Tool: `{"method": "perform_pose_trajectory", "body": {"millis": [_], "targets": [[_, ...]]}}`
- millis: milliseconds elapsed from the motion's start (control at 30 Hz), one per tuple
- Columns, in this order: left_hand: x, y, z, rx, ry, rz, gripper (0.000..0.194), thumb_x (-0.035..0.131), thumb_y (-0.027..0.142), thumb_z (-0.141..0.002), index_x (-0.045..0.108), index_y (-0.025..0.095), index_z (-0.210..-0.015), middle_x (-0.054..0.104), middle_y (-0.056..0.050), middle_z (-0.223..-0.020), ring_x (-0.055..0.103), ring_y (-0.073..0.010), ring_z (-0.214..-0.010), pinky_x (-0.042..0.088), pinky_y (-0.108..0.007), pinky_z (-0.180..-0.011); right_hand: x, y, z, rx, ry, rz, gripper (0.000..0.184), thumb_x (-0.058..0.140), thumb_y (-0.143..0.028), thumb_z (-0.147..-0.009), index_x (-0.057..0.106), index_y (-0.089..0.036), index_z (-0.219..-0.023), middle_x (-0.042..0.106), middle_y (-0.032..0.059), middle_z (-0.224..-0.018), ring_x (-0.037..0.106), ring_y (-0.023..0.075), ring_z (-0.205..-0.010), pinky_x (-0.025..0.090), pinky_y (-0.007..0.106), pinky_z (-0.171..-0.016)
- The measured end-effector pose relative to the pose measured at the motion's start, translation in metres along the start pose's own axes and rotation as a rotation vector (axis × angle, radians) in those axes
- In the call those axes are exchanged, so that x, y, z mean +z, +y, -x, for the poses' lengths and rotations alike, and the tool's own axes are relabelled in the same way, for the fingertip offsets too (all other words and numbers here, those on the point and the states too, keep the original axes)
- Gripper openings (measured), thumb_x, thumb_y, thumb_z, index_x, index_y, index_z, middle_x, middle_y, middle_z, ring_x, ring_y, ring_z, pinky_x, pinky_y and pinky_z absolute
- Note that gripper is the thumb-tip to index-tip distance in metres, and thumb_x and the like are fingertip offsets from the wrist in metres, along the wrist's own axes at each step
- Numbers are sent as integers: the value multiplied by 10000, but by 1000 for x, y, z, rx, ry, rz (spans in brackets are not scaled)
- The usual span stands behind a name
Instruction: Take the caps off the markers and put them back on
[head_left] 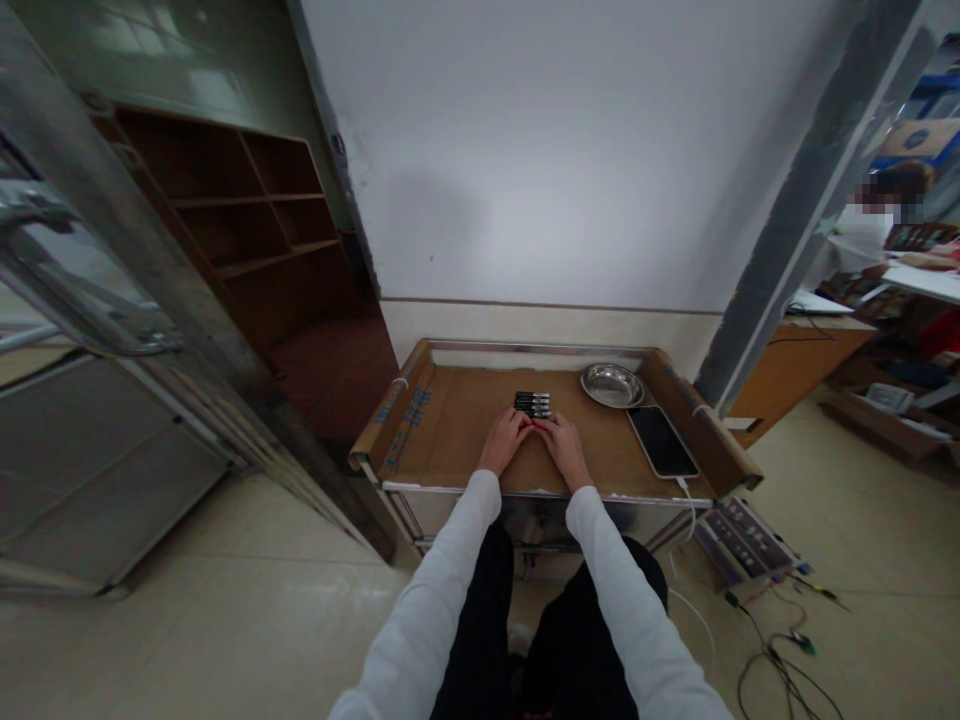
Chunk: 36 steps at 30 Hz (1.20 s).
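Both my hands rest on the cardboard-lined top of a metal cart (442,430). My left hand (504,440) and my right hand (561,446) meet at their fingertips, pinched together on something small I cannot make out. Just beyond the fingertips lies a row of several small black stick-shaped items (532,403), side by side. A round metal dish (611,385) sits at the far right of the cart top, and a dark phone (661,441) lies near the right edge with a white cable at its near end.
A white wall stands behind the cart. A brown wooden shelf unit (247,230) is at the left, behind a metal frame (112,290). On the floor at right lie a tray of parts (742,540) and loose cables (780,660). Another person sits far right at a desk.
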<state>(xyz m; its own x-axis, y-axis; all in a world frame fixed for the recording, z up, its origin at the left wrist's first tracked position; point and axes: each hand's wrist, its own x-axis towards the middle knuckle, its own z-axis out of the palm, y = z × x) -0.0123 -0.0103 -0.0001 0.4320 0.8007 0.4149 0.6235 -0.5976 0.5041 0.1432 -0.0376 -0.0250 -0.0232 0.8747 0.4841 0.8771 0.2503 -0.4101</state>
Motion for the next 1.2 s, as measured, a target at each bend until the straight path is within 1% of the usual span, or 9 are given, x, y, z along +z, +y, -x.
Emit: {"method": "perform_pose_trajectory", "body": {"millis": [100,167,300,567,800,867,933,1100,1200], "targets": [[1,-1,0,-16,13,-25,75,522,264,-907,544,198,-881,551,-19,-904,549,-172,-876,447,-319,-844,-1,0,0,39,18,86,271,473,-244,-927,683,-227,-1097,624,80,-975,557,204,-916,405,317,-817],[2,-2,0,-35,25,-50,76,529,264,-903,540,195,-874,545,-23,-908,549,-174,-876,447,-317,-839,-1,0,0,47,18,102,268,479,-238,-926,674,-225,-1110,623,81,-983,552,207,-925,396,315,-813],[4,-3,0,-55,11,-80,57,557,211,-875,528,190,-831,532,-28,-917,545,-179,-896,445,-322,-849,1,1,0,43,12,88,248,494,-230,-920,660,-215,-1103,617,83,-1017,549,207,-953,386,314,-816],[1,-2,-1,-51,-11,-41,75,536,147,-842,500,197,-800,520,-25,-913,534,-174,-890,443,-345,-864,6,4,0,65,52,78,221,483,-240,-912,632,-202,-1070,605,87,-1016,549,219,-941,394,328,-816],[1,-1,-1,-42,12,-21,78,484,131,-851,498,202,-822,529,-25,-904,537,-168,-864,446,-337,-853,4,3,0,88,52,74,262,461,-150,-872,624,-193,-1073,589,87,-1009,536,212,-939,393,315,-816],[1,0,-2,-56,38,-38,81,455,139,-868,498,203,-845,540,-27,-892,541,-171,-862,444,-336,-847,4,3,0,87,60,59,273,459,-135,-857,626,-186,-1067,587,87,-992,535,211,-931,397,314,-818],[0,0,-2,-96,90,-74,91,429,141,-883,499,200,-879,556,-38,-904,548,-182,-884,439,-343,-854,4,3,0,77,62,40,283,456,-123,-847,628,-182,-1065,586,86,-983,535,211,-933,404,315,-825],[4,-4,-2,-289,246,-183,193,391,92,-863,512,166,-994,579,-111,-1022,547,-226,-995,413,-384,-906,4,4,0,66,64,4,258,463,-162,-867,626,-185,-1065,584,88,-994,541,213,-932,417,323,-825],[8,-9,-1,-353,285,-230,252,404,70,-830,512,139,-1046,569,-145,-1075,531,-248,-1041,399,-408,-925,3,4,-1,60,56,0,227,482,-201,-877,629,-204,-1050,583,79,-989,546,212,-919,416,313,-798]]}}
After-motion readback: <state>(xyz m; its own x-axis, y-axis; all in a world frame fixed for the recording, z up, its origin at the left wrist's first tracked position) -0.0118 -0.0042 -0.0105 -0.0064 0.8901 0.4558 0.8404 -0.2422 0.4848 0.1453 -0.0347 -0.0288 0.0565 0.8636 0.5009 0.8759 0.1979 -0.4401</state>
